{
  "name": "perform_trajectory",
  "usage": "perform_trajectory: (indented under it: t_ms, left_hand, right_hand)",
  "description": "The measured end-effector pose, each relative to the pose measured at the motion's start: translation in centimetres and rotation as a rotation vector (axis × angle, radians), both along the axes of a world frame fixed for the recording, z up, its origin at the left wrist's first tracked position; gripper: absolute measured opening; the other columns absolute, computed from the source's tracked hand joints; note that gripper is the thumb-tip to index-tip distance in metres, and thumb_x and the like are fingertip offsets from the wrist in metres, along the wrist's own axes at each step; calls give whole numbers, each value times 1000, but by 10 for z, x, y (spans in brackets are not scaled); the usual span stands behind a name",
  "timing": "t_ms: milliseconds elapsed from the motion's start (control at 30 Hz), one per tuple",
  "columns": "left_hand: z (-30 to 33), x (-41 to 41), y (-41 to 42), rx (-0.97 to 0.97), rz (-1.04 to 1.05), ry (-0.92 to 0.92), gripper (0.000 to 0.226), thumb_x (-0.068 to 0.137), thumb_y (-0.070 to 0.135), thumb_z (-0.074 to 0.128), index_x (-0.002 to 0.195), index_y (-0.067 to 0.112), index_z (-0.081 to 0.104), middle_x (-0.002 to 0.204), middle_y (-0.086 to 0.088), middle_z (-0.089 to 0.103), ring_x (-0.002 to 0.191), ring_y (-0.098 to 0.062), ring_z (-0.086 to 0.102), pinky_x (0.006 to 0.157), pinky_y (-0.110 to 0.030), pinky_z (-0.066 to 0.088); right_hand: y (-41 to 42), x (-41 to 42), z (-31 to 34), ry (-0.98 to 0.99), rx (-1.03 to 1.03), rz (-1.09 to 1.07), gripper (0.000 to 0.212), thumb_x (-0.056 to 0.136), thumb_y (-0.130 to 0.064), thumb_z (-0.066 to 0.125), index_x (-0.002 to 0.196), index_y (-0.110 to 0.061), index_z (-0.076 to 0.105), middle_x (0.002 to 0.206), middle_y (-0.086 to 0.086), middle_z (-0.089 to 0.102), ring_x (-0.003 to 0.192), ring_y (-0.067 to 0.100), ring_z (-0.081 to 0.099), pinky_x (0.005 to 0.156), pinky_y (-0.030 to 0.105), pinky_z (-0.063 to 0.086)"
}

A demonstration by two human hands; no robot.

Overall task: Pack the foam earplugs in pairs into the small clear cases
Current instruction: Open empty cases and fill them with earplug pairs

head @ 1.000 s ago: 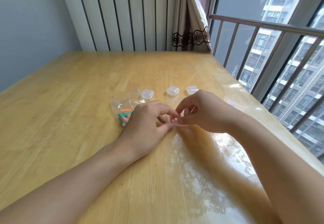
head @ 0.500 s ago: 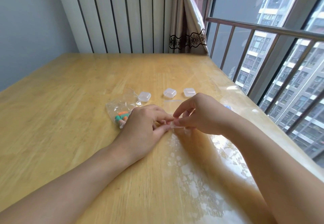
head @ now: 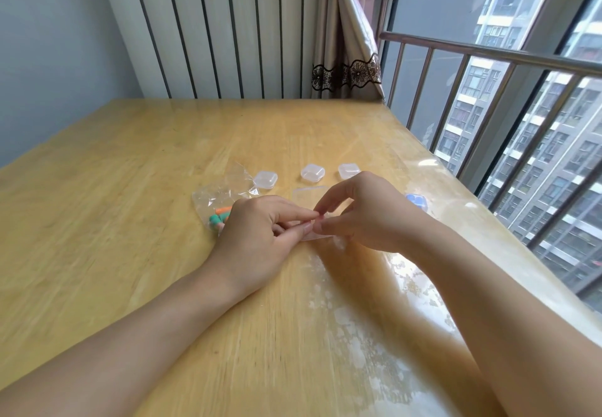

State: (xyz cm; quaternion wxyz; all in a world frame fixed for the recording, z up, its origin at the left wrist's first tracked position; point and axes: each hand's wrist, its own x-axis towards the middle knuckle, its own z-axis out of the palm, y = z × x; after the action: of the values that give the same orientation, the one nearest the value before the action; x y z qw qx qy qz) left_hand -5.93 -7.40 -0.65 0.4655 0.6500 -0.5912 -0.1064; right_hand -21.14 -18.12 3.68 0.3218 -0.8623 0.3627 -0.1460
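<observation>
Centrally, both hands' fingers (head: 306,214) on a clear case (head: 317,237); table (head: 130,221) edge rightward.

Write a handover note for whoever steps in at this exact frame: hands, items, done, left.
Left hand and right hand: fingers of both pinch a small clear plastic piece low over the table; whether it is a case or a bag is unclear.
Items: three closed clear cases in a row behind the hands look empty; bag of earplugs, orange and green ones visible, beside the left hand; a case with blue inside beyond the right hand.
Done: possibly that one case.
Left: fill the three cases in pairs.
</observation>
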Motion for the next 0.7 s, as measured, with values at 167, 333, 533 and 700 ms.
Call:
perform_trajectory:
  t_ms: [167, 333, 533, 700]
  left_hand:
    - [0, -1, 0, -4, 1, 24, 18, 84, 13, 79, 95, 27, 82, 95, 11, 76, 77, -6, 73, 76, -32, 59]
    - [1, -1, 0, 25, 5, -74, 13, 86, 23, 77, 96, 29, 82, 97, 16, 72, 77, -7, 70, 79, -32, 57]
    - [3, 2, 2, 51, -21, -229, 16, 90, 17, 71, 95, 27, 83, 99, 16, 68, 84, -5, 65, 75, -22, 52]
    - [3, 0, 2, 26, -23, -59, 19, 84, 13, 78, 94, 29, 82, 95, 13, 76, 79, -9, 70, 73, -27, 58]
  right_hand:
    - [-1, -1, 0, -2, 23, 5, 14, 81, -25, 84, 92, -18, 80, 57, -9, 65, 50, 9, 63, 47, 13, 45]
    - [0, 2, -1, -1, 41, 10, 11, 80, -23, 84, 90, -19, 81, 83, 8, 79, 65, 20, 75, 64, 33, 62]
    - [0, 0, 0, -47, 139, -37, 13, 81, -16, 84, 93, -14, 82, 82, 11, 79, 63, 21, 75, 58, 26, 61]
    - [0, -1, -1, -102, 185, -72, 18, 75, -14, 89, 91, -16, 82, 79, 7, 76, 59, 14, 72, 70, 41, 66]
